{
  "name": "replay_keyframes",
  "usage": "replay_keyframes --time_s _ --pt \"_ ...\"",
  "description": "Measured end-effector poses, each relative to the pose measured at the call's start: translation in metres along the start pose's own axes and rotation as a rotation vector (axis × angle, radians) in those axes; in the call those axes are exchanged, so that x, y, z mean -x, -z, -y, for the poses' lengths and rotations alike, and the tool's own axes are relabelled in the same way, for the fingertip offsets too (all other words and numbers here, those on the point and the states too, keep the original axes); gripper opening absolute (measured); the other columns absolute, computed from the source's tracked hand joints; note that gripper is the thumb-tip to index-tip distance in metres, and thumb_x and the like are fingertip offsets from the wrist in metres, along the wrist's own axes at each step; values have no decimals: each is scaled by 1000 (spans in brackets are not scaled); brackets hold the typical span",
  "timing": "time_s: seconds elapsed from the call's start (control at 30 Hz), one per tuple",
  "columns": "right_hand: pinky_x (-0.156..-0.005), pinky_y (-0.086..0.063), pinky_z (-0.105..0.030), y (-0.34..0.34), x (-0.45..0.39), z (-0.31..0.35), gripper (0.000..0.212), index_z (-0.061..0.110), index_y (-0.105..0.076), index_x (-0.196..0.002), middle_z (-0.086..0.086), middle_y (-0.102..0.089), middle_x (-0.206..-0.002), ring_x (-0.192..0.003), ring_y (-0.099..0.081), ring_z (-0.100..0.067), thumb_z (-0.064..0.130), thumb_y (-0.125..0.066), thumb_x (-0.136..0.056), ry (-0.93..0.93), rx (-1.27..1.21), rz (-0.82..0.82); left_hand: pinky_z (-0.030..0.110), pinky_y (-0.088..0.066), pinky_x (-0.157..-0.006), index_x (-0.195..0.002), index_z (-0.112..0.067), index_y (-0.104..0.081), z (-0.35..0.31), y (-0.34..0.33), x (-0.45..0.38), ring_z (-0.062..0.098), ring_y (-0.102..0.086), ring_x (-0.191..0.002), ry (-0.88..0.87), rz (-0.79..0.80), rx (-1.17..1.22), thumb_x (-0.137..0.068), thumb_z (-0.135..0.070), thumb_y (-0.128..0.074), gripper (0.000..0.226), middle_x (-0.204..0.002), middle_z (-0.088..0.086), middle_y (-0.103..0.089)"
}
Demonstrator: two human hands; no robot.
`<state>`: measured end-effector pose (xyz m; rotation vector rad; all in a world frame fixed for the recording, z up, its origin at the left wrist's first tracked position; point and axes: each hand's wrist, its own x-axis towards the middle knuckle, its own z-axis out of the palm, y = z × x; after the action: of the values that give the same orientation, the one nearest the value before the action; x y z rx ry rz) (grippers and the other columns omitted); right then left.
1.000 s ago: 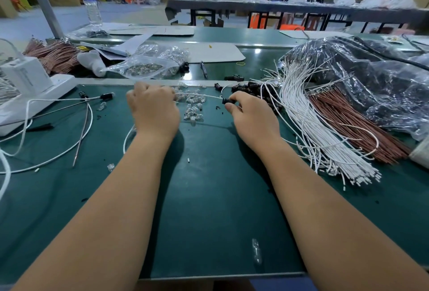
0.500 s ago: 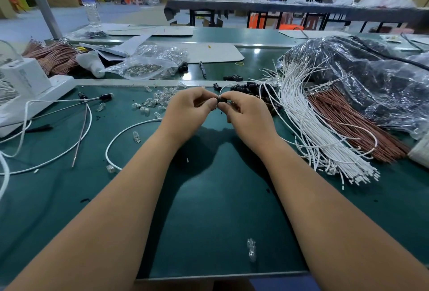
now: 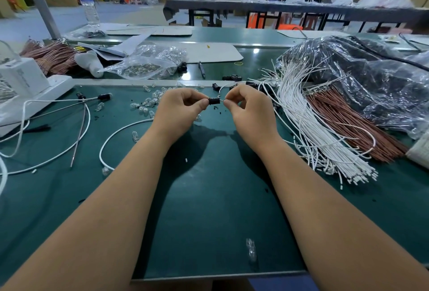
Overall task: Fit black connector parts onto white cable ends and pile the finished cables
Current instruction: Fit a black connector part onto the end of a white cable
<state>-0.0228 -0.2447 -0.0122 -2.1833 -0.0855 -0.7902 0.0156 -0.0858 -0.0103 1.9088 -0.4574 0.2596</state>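
Both hands [image 3: 183,110] [image 3: 249,112] on small black ribbed connector [image 3: 214,101], white cable [image 3: 224,88] alongside.

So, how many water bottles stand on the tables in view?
1. The water bottle stands upright at the far left of the back table, beside the grey pole. Others may be hidden behind the clutter.

A small black cylindrical plastic connector part [image 3: 214,101] lies sideways above the mat, raised between two fingertips; a thin white cable end [image 3: 222,89] meets it at 3 o'clock and arcs up toward 12; a thick sheaf of white cables [image 3: 308,123] fans across the mat at 4 o'clock; spare black connector parts [image 3: 232,78] lie scattered at 1 o'clock.
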Motion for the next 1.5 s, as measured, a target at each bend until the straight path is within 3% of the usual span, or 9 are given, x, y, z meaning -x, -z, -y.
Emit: replay_keyframes --time_s 0.23,0.43,0.57,0.7,0.83,1.13,1.37,1.5 --pt "-69 -45 -39 -1 1 1 11 19 -50 -87 13 -50 -73 -67 -46 -9 17 -52 -98 -11 -11 55 9 -45 -59 -82 -22 -69 -1 3 0 -1 -57 -62 -3 26 33 -87 -16 -69 8 -75 -1 -69" --pt "-71 -50 -51 0 1 3 16 9 -52 -90 5 -51 -72 -67 -49 -21 19 -47 -101 -41 -95 67 6 -41 -53 -80 -23 -68 -3 3 2 -6 -55 -55 -21 74 47 -88 -13 -68 13 -72 -3 -68" --pt "-73 -50 -48 0 2 3 15 9 -56 -92 -1 -58 -75 -69 -56 -26 20 -49 -100 -31 -90 78 8 -42 -57 -82 -20 -69 0 4 -1 0 -55 -59 -27 23 24 -89 -14 -67 9 -73 -2 -68" --pt "-73 -52 -47 0 3 5 9 12 -60 -95 7 -57 -75 -68 -54 -16 19 -54 -97 -6 -108 80 8 -44 -59 -83 -18 -68 2 6 -2 -2 -55 -58 -21 -24 15 -89 -14 -67 7 -70 -4 -66" --pt "-71 -54 -46 -1 3 4 3 16 -61 -92 9 -57 -76 -73 -56 -13 17 -60 -93 5 -110 53 14 -44 -60 -86 -15 -69 3 6 -2 7 -54 -61 -48 -26 -34 -88 -14 -68 3 -71 1 -66" --pt "-61 -43 -26 0 4 6 11 15 -60 -81 14 -54 -67 -61 -49 -8 19 -61 -91 63 -47 -51 7 -39 -58 -83 -14 -70 2 3 0 -5 -51 -56 -182 -61 -108 -86 -11 -70 5 -69 -8 -63" --pt "-60 -43 -31 0 5 11 12 12 -58 -77 9 -55 -67 -62 -51 -15 16 -59 -88 67 68 -124 13 -35 -63 -84 -11 -74 -3 2 3 0 -46 -61 -458 -167 -383 -85 -13 -70 5 -75 -8 -62" --pt "-62 -44 -29 2 6 13 12 11 -60 -78 9 -56 -67 -63 -52 -13 15 -60 -89 37 14 -117 13 -36 -61 -84 -15 -73 -3 1 3 0 -46 -60 -417 -171 -360 -85 -15 -69 4 -75 -10 -63"
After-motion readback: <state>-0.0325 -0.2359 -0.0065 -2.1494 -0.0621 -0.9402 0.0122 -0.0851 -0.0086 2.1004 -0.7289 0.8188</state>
